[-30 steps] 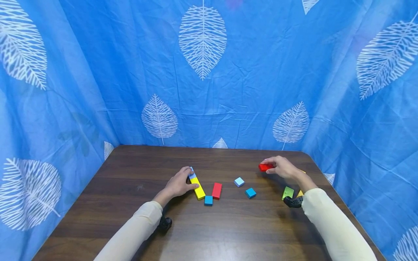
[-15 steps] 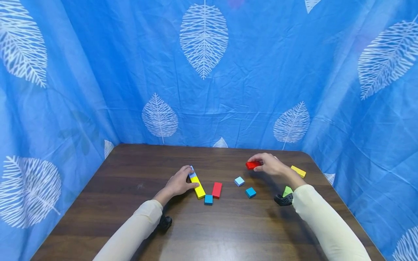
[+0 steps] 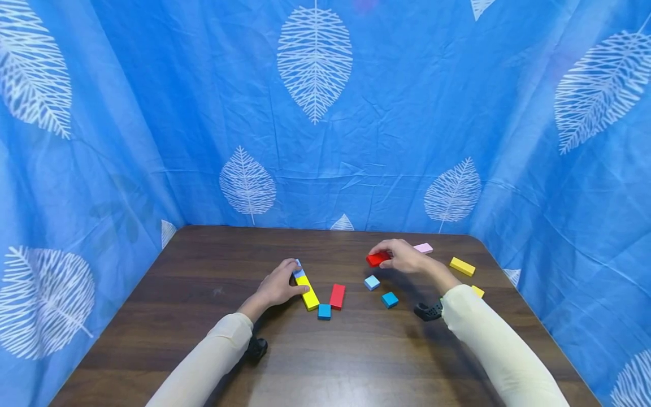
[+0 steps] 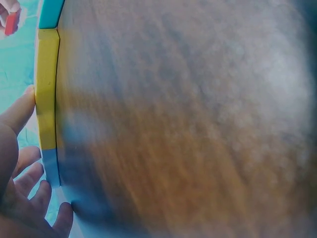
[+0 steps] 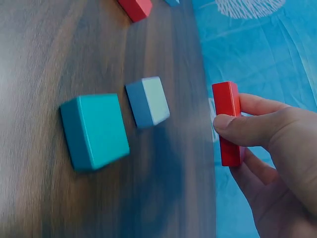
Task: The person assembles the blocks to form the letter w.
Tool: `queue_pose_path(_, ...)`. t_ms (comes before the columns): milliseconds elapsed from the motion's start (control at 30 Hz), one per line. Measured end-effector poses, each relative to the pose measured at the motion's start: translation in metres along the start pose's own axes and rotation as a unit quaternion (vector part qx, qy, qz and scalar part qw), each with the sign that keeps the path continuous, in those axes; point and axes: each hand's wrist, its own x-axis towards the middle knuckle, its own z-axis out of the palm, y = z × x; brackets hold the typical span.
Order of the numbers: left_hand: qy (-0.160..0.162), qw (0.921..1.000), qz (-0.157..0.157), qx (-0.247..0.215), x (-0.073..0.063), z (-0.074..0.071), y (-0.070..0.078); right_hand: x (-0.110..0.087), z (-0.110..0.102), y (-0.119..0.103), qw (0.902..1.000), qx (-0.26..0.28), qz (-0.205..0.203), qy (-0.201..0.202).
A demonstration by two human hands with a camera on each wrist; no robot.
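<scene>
My right hand [image 3: 400, 257] pinches a red block [image 5: 229, 124] between thumb and fingers, held above the table toward the back right. Resting beside a row of blocks is my left hand [image 3: 277, 284]. Its thumb touches the yellow block [image 3: 307, 293], and its fingers lie by the light blue block [image 3: 299, 270] at the yellow block's far end. A teal block [image 3: 324, 311] sits at the near end of the yellow one. Another red block [image 3: 337, 296] lies flat just right of it, close to the teal block's corner.
Between the hands lie a pale blue block [image 3: 372, 282] and a second teal block [image 3: 390, 299]. Beyond the right forearm are a pink block [image 3: 423, 248], a yellow block [image 3: 462, 266] and another yellow piece [image 3: 477, 291]. A blue curtain [image 3: 325, 169] borders the wooden table [image 3: 213, 249].
My right hand has moved left with the red block, from the right side toward the middle. That uncovers the pink and yellow blocks behind it. My left hand stays put.
</scene>
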Motion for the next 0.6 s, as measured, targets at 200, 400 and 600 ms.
queue_pose_path(200,0.0,1.0,0.005,0.002,0.0,0.001,-0.002,0.014,0.01,-0.011,0.9998,-0.009,-0.007,-0.019)
queue_pose_path(400,0.003,1.0,-0.003,0.004,-0.001,0.0,-0.004,0.029,0.023,-0.022,0.9987,-0.02,-0.028,-0.038)
queue_pose_path(600,0.002,1.0,-0.004,0.003,0.001,0.0,-0.002,0.035,0.031,-0.028,0.9971,-0.024,-0.03,-0.066)
